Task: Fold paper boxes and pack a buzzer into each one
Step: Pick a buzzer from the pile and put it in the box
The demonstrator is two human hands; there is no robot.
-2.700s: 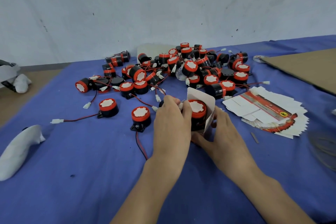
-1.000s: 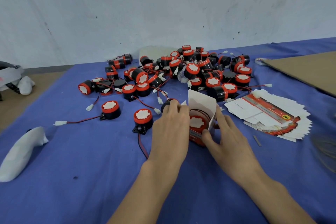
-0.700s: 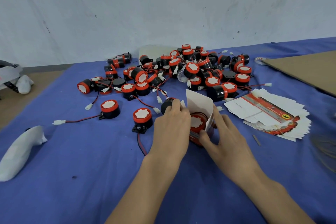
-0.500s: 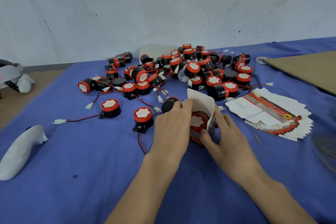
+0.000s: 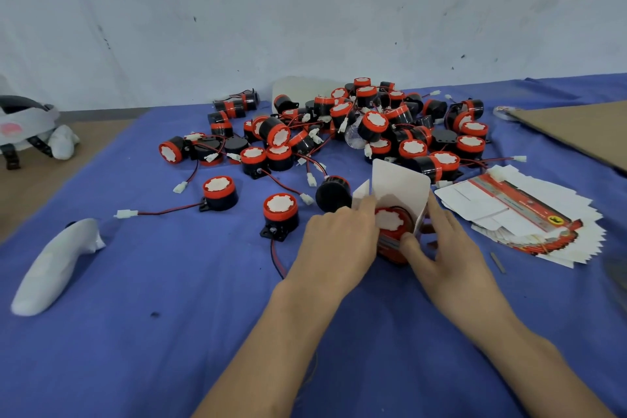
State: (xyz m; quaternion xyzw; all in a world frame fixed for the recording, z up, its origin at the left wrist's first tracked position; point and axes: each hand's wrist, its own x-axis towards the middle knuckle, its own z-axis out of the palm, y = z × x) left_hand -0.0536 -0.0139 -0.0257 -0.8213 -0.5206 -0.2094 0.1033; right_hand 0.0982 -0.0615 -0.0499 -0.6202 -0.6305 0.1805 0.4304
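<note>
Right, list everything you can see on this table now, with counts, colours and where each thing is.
black-and-red round buzzers: many, loose pile, far centre
white-and-red paper box: one, open, between hands, buzzer inside
flat white-and-red box blanks: one stack, near right
brown cardboard sheet: one, far right
white plastic handle: one, near left
blue cloth: one, covers the table
left hand: one, holds box's left side
right hand: one, grips box's right side

blue-cloth table point(image 5: 152, 366) | far middle: big heap of buzzers point(image 5: 373, 125) | middle: open paper box point(image 5: 400, 180) | right: stack of flat box blanks point(image 5: 509, 210), cardboard sheet point(image 5: 583, 132) far right | near left: white plastic thing point(image 5: 51, 268)
</note>
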